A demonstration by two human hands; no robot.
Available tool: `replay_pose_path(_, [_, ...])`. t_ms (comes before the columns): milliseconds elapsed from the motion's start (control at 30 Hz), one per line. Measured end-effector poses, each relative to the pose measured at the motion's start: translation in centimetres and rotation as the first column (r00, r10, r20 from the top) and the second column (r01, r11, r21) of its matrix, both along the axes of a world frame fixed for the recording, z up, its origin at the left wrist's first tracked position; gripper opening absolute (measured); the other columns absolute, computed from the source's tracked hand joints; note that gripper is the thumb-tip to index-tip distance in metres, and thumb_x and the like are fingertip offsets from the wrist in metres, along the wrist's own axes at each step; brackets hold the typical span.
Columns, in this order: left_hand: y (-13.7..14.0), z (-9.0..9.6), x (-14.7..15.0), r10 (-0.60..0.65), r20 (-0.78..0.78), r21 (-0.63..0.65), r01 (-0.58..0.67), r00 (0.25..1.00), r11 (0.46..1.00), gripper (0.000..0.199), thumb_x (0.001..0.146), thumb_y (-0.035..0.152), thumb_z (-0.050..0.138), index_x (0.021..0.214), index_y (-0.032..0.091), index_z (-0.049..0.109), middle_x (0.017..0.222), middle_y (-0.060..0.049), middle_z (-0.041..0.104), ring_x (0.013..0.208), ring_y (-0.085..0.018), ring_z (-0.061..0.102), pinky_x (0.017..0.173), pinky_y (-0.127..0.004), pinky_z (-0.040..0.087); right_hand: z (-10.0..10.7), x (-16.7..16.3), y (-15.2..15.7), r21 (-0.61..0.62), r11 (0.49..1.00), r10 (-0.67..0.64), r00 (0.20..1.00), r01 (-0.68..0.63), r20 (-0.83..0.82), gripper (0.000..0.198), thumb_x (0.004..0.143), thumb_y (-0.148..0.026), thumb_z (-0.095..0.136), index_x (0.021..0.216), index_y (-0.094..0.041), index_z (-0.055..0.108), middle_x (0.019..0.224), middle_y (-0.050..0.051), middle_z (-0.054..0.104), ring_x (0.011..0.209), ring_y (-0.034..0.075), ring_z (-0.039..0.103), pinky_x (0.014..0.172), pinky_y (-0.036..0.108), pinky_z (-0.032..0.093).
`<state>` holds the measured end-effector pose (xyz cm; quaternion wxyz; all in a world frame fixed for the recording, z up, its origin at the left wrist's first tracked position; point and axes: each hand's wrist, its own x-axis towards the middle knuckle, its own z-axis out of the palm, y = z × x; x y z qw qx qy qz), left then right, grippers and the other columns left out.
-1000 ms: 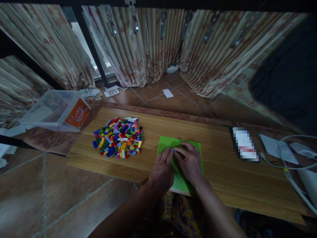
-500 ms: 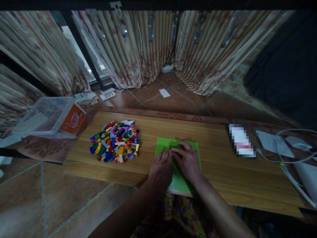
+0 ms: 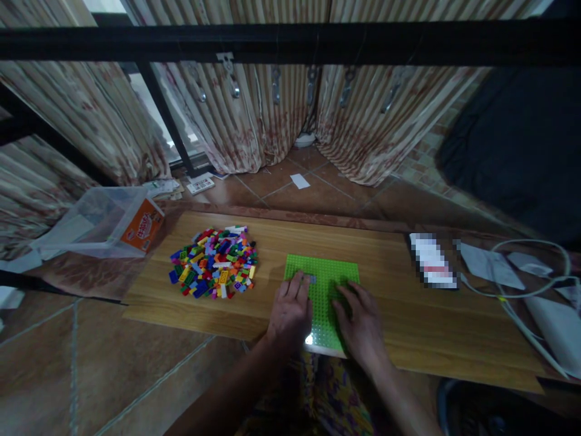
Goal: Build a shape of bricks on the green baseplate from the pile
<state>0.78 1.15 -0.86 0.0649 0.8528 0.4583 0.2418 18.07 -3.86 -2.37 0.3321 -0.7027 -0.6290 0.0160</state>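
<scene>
Striped curtains (image 3: pixel 254 121) are hanging behind a wooden counter (image 3: pixel 431 336).
1 grey brick (image 3: pixel 311 279) is sitting on the green baseplate (image 3: pixel 324 297) beside the left hand (image 3: pixel 289 312), whose hold I can't make out; the right hand (image 3: pixel 361 318) is curling loosely, holding nothing visible. If the brick is sitting loosely, any stray nudge is risking a tilt.

A green studded board (image 3: pixel 324 303) lies flat, partly below left grip (image 3: pixel 290 312) and right grip (image 3: pixel 362 321); one small greyish brick (image 3: pixel 312 279) sits on it, just beside left grip.
</scene>
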Motion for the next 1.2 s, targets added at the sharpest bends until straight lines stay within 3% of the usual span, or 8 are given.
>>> replay_pose_path(133, [-0.2,-0.2,1.0,-0.039,-0.037,-0.065,0.037,0.999,0.997,0.053,0.093,0.031,0.049,0.142,0.009,0.046,0.147,-0.017,0.05,0.137,-0.03,0.045,0.112,-0.05,0.04,-0.3,-0.2,-0.1,-0.064,0.997,0.043,0.992,-0.035,0.122,0.039,0.097,-0.037,0.045,0.126,-0.018,0.063,0.133,0.018,0.056,0.122,0.032,0.049,0.1,0.054,0.044])
replay_pose_path(333, [1.3,-0.4,1.7,-0.071,-0.174,-0.104,0.053,0.982,0.993,0.068,0.096,0.051,0.04,0.148,0.009,0.037,0.158,-0.013,0.036,0.148,-0.028,0.028,0.118,-0.051,0.029,-0.4,-0.1,2.7,-0.071,0.997,0.055,0.976,-0.041,0.212,0.038,0.097,-0.035,0.045,0.125,-0.016,0.062,0.131,0.018,0.056,0.121,0.033,0.048,0.099,0.054,0.043])
replay_pose_path(533, [2.5,-0.2,1.6,-0.1,-0.263,-0.091,0.078,0.96,0.993,0.071,0.097,0.053,0.032,0.15,0.005,0.035,0.161,-0.016,0.027,0.149,-0.031,0.024,0.118,-0.047,0.03,-0.3,-0.2,3.8,-0.087,0.996,0.035,0.962,-0.012,0.272,0.036,0.097,-0.034,0.045,0.123,-0.016,0.063,0.131,0.017,0.056,0.118,0.033,0.049,0.098,0.051,0.042])
replay_pose_path(700, [2.8,0.2,1.6,-0.166,-0.304,-0.11,0.139,0.938,0.984,0.072,0.096,0.05,0.038,0.146,-0.002,0.037,0.158,-0.025,0.028,0.147,-0.036,0.028,0.118,-0.049,0.029,-0.1,-0.4,3.7,-0.107,0.994,0.027,0.955,0.005,0.297,0.037,0.097,-0.033,0.044,0.124,-0.015,0.062,0.132,0.017,0.056,0.118,0.033,0.048,0.098,0.051,0.042])
replay_pose_path(933, [3.6,0.4,0.2,-0.176,-0.028,-0.179,0.169,0.984,0.969,0.061,0.093,0.04,0.051,0.145,0.01,0.042,0.155,-0.017,0.039,0.145,-0.029,0.034,0.118,-0.046,0.034,-0.1,-0.4,3.8,-0.088,0.996,0.024,0.965,-0.001,0.262,0.037,0.097,-0.034,0.044,0.125,-0.017,0.062,0.13,0.016,0.056,0.116,0.032,0.048,0.097,0.051,0.042])
replay_pose_path(1033, [5.2,1.6,-1.4,0.02,0.169,-0.205,0.015,0.985,0.979,0.047,0.094,0.027,0.047,0.138,0.011,0.049,0.149,-0.016,0.047,0.137,-0.024,0.046,0.113,-0.041,0.041,-0.1,-0.5,3.8,-0.086,0.996,0.023,0.971,-0.002,0.238,0.037,0.097,-0.033,0.044,0.126,-0.017,0.062,0.131,0.016,0.056,0.118,0.032,0.047,0.099,0.051,0.041])
replay_pose_path(1100, [6.8,2.7,-2.2,0.166,0.266,-0.273,-0.09,0.95,0.958,0.037,0.092,0.018,0.047,0.126,0.011,0.058,0.132,-0.015,0.061,0.122,-0.022,0.059,0.105,-0.037,0.048,0.0,-0.6,3.8,-0.08,0.997,0.023,0.976,-0.006,0.218,0.037,0.097,-0.033,0.044,0.126,-0.017,0.062,0.13,0.016,0.056,0.119,0.031,0.047,0.1,0.051,0.04])
replay_pose_path(1200, [9.2,4.2,-2.3,0.202,0.244,-0.403,-0.09,0.949,0.911,0.028,0.088,0.012,0.049,0.109,0.014,0.067,0.103,-0.009,0.073,0.093,-0.018,0.068,0.089,-0.031,0.054,0.2,-0.6,3.9,-0.073,0.997,0.017,0.979,-0.003,0.201,0.037,0.096,-0.033,0.044,0.126,-0.018,0.062,0.13,0.016,0.056,0.119,0.032,0.047,0.1,0.052,0.04])
